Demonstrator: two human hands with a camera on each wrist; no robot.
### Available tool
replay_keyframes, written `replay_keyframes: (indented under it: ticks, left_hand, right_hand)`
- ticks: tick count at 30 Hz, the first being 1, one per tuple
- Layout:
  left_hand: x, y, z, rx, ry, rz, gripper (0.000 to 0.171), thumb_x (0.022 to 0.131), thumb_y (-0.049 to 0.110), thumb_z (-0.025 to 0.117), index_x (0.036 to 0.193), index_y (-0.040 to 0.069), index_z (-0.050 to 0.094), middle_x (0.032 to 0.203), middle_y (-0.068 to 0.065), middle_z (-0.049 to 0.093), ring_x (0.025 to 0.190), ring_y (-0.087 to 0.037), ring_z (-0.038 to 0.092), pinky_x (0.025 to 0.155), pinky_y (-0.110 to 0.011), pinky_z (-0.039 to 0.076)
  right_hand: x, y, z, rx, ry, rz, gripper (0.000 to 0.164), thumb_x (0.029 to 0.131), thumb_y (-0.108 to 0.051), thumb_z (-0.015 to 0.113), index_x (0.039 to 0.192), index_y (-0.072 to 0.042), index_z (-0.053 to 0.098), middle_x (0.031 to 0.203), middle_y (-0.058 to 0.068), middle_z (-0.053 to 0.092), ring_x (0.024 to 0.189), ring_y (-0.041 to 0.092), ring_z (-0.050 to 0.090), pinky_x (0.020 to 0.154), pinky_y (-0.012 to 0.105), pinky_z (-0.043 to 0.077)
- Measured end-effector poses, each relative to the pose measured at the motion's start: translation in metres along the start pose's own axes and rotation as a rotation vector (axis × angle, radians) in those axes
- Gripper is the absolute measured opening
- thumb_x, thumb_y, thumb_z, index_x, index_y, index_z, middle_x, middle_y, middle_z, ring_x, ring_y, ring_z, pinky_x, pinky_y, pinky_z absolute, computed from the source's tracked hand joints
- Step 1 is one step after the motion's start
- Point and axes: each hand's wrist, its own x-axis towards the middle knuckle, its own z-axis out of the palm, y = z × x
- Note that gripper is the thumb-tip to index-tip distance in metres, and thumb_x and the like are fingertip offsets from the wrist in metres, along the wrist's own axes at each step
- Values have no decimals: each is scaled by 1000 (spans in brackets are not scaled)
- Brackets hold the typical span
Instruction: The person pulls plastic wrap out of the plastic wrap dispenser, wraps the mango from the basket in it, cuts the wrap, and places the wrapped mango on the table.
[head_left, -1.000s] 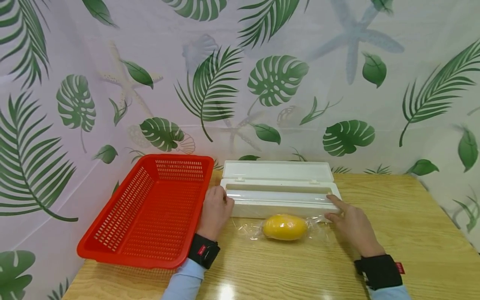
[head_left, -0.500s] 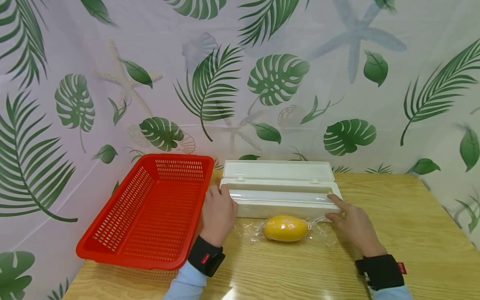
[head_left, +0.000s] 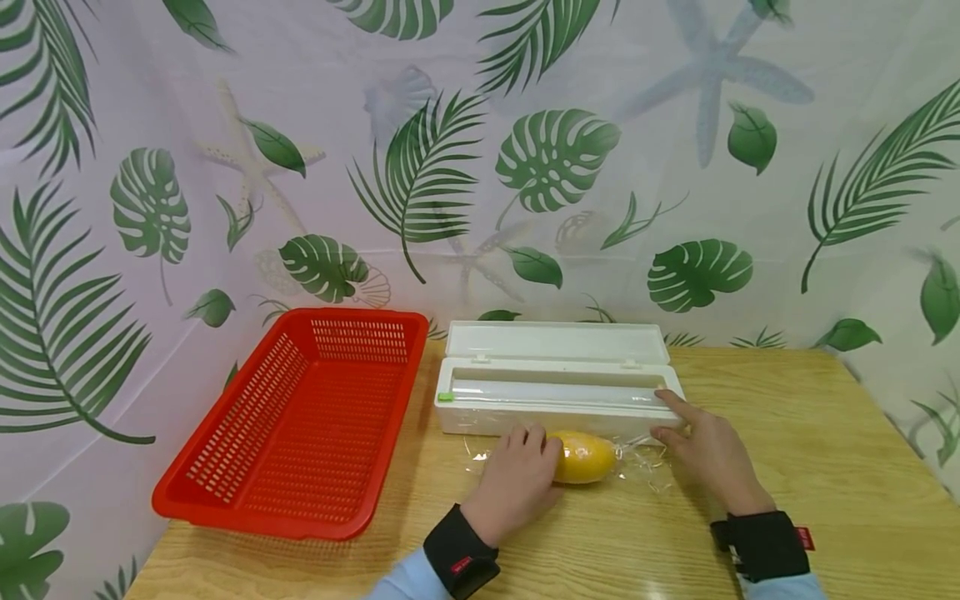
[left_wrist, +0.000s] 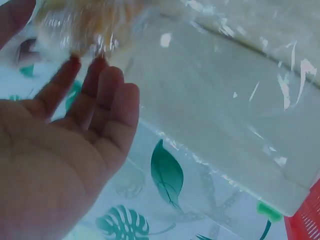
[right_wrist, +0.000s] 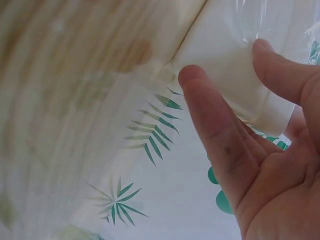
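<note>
A yellow, mango-like fruit [head_left: 587,457] lies wrapped in clear cling film [head_left: 643,462] on the table, before a white cling film dispenser [head_left: 555,422]. The dispenser's lid stands raised, showing the film roll [head_left: 555,392] inside. My left hand [head_left: 517,482] is at the fruit's left end and hides it; in the left wrist view its fingers [left_wrist: 122,100] stretch out to the wrapped fruit, thumb apart. With thumb [right_wrist: 280,75] on the front and forefinger on top, my right hand [head_left: 711,457] holds the dispenser's right end.
On the left a red plastic basket [head_left: 167,497] stands on the wooden table [head_left: 795,450]. A green slider [head_left: 446,397] sits at the dispenser's left end. A leaf-printed cloth [head_left: 570,75] hangs behind.
My left hand has left the dispenser's left end, moving right and nearer to the fruit, which uncovers the green slider. The right hand has stayed in place.
</note>
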Motion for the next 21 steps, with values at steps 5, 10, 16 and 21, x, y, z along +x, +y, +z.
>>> replay_keyframes:
  ticks: [5, 10, 16, 21]
  left_hand:
    - [1, 4, 17, 54, 56, -50, 56, 71, 44, 79, 108, 12, 51, 95, -3, 51, 84, -19, 46, 70, -27, 40]
    - [5, 3, 25, 112, 104, -49, 50, 73, 43, 78, 105, 14, 52, 96, -2, 52, 88, -19, 48, 72, -28, 43]
    - [3, -3, 21, 183, 62, 12, 52, 75, 51, 73, 108, 15, 54, 98, 0, 55, 91, -18, 51, 76, -27, 43]
    - [0, -9, 8, 89, -76, 38, 52, 77, 50, 72, 113, 15, 55, 102, 0, 57, 95, -17, 51, 84, -29, 43]
  right_hand:
    - [-2, 0, -3, -9, -10, -10, 64, 87, -26, 67, 143, -10, 41, 126, 34, 50, 71, 26, 48, 53, 32, 33]
    - [-5, 1, -8, -30, -49, -23, 67, 90, -41, 61, 145, -12, 36, 122, 34, 53, 85, 39, 60, 59, 42, 47]
    - [-4, 7, -10, 6, -123, -52, 76, 89, -51, 57, 148, -13, 30, 130, 35, 47, 102, 44, 58, 71, 51, 49]
    - [-3, 11, -14, 108, -206, -71, 87, 85, -50, 63, 151, -14, 21, 136, 36, 39, 100, 39, 59, 72, 46, 50]
